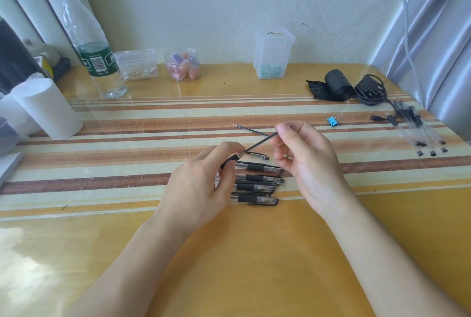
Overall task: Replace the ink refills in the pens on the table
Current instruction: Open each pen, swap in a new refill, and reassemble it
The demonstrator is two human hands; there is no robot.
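Above, right hand [303, 153] pinches refill [260, 144], left hand [201, 184] grips pen [230, 160].

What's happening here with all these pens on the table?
A person is working on pens by hand. The left hand grips a pen barrel by its black grip, while the right hand pinches the far end of a thin black refill sticking out of it. Several more pens lie in a row under the hands, another loose refill lies just beyond, and a second bunch of pens sits at the far right.
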